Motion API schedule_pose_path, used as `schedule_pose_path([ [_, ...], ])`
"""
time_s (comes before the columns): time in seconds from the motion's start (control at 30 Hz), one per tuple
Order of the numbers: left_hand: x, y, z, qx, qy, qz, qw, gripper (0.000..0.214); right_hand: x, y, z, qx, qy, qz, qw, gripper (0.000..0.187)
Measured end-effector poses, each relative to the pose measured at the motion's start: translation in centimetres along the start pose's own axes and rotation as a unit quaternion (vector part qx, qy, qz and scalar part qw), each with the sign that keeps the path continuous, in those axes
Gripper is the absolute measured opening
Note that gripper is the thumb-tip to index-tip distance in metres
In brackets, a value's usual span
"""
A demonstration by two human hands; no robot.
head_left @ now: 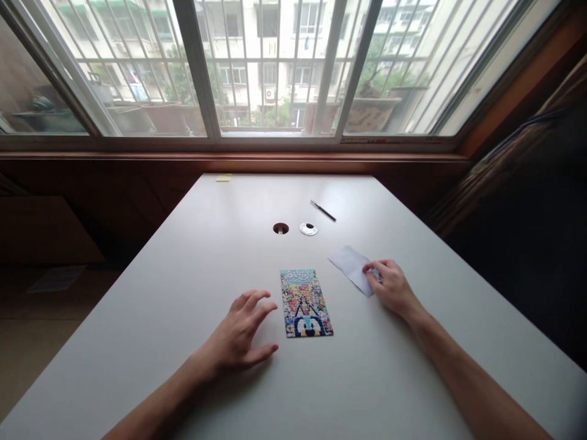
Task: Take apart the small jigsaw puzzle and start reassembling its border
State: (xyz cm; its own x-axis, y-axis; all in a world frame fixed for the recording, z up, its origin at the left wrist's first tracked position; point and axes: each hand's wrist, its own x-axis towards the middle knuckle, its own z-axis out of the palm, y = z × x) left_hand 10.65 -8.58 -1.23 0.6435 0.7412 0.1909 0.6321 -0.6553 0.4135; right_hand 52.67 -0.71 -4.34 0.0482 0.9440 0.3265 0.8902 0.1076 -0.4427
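A colourful picture card (306, 303) with a cartoon blue figure lies flat on the white table (192, 269) in front of me. My left hand (242, 332) rests on the table just left of the card, fingers spread, holding nothing. My right hand (389, 286) lies on the near end of a white envelope (351, 263), fingers curled onto its edge. The envelope lies flat to the right of the card.
A black pen (323, 210) lies farther back on the table. Beside it are a round cable hole (280, 228) and its loose silver cap (308, 229). A yellow sticky note (223, 178) sits at the far edge, under the window.
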Motion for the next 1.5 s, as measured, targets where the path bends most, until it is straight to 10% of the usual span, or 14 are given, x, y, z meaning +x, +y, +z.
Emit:
schedule_pose_path([
  [0.3, 0.6, 0.5, 0.7, 0.017, 0.004, 0.011, 1.0, 0.066, -0.4, -0.2, 0.3, -0.039, 0.016, -0.013, 0.999, 0.021],
  [0.53, 7.5, 0.8, -0.1, 0.031, -0.088, 0.001, 0.996, 0.102, -1.1, -3.5, -1.3, -0.011, 0.062, -0.087, 0.994, 0.017],
  [0.73, 13.4, 0.8, -0.7, 0.056, -0.149, -0.058, 0.986, 0.095, -3.5, -8.6, -0.2, 0.101, -0.123, -0.211, 0.964, 0.031],
  [0.9, 14.5, -0.4, -1.0, 0.036, -0.217, -0.045, 0.975, 0.103, -1.6, -12.2, 1.6, 0.012, -0.24, -0.172, 0.955, 0.068],
  [1.23, 12.8, -3.8, -1.9, -0.082, -0.153, -0.03, 0.984, 0.051, 3.8, -15.1, 3.9, 0.071, -0.268, -0.14, 0.95, 0.006],
  [1.5, 12.7, -3.7, -1.3, -0.135, -0.114, 0.011, 0.984, 0.011, 3.0, -14.7, 3.1, 0.126, -0.284, -0.163, 0.936, 0.019],
])
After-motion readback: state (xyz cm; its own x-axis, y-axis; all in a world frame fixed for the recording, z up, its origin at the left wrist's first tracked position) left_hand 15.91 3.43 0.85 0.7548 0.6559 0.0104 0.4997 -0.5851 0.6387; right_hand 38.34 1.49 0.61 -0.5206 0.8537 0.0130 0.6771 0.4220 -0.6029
